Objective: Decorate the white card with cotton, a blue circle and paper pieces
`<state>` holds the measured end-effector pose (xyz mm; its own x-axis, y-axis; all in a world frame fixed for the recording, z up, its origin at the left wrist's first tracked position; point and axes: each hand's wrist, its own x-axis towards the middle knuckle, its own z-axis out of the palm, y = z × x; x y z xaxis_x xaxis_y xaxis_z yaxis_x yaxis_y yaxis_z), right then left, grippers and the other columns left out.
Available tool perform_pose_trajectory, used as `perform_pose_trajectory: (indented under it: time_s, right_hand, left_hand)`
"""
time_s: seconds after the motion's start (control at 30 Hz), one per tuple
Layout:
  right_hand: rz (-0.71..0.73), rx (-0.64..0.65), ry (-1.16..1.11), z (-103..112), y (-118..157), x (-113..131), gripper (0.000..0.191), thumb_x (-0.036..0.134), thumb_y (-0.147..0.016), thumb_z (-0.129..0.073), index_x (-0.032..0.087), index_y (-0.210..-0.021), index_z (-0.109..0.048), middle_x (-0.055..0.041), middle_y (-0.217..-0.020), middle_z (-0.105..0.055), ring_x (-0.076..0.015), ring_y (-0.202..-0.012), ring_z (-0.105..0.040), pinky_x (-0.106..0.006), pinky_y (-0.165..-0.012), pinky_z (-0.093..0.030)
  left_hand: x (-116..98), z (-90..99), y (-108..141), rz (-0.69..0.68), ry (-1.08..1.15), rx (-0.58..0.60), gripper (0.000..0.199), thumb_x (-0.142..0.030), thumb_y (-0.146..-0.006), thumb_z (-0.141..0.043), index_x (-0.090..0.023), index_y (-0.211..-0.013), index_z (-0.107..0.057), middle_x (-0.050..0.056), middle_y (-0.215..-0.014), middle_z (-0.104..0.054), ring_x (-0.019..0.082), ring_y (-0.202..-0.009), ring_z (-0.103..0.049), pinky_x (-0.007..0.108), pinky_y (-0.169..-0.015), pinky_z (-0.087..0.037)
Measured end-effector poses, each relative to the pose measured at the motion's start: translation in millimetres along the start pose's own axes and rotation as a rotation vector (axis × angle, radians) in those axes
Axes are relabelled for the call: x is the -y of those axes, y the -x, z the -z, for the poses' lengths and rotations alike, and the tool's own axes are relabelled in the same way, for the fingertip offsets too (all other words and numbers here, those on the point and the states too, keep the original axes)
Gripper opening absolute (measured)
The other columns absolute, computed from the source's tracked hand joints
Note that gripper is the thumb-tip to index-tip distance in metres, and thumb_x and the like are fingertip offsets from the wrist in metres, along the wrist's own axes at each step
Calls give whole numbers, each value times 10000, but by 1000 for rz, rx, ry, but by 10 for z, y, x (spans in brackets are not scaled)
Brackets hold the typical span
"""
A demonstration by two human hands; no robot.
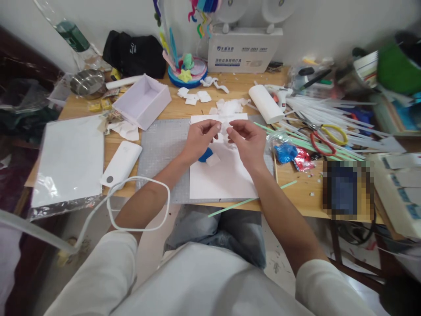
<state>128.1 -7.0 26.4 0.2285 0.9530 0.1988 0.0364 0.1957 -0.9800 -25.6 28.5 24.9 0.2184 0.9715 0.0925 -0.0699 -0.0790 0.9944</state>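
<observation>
Over a white sheet of paper (223,184), my left hand (201,139) and my right hand (249,142) face each other with a small gap between them. Both are closed, thumb and fingers pinched on a thin, crumpled white piece that looks like tissue (225,128). Its outline blends into the paper behind. Below my left hand lie a blue round piece (205,154), partly covered, and a small white square (213,159). More torn white tissue (230,106) is heaped just beyond the paper. A grey cutting mat (158,149) is underneath.
At left are a lilac box (143,101), a white power bank (121,163) and a lamp's looped white tube (169,197). A white roll (265,104), scissors (315,128) and several pale strips (324,112) lie right. A green strip (230,207) crosses the front edge.
</observation>
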Motion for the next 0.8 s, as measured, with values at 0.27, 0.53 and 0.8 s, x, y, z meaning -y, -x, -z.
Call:
perform_pose_trajectory:
  time_s: [0.27,0.53,0.8]
  right_hand:
    - [24,-40,67,43,-7,1,68,275,-792,-751,216,-819,-730,37,-704,-692,-101,-612,-630,-255,-599,-543]
    - [14,0,135,51,8,16,113,312,-792,-733,219,-810,-673,18,-792,-684,-122,-735,-634,-243,-608,-529]
    - [-200,15,-33,23,-2,12,226,442,-748,-806,240,-811,-726,34,-717,-690,-101,-659,-622,-232,-597,-558]
  left_hand:
    - [-11,17,39,25,-71,86,331,-496,-868,-726,-166,-873,-739,36,-835,-710,104,-707,-625,205,-587,-492]
    - [24,5,39,-77,-205,74,202,-357,-865,-691,-164,-835,-743,26,-792,-728,108,-685,-610,255,-671,-515]
    - [41,16,30,-85,-188,129,257,-408,-862,-715,-161,-874,-781,39,-818,-761,111,-682,-619,260,-672,-520]
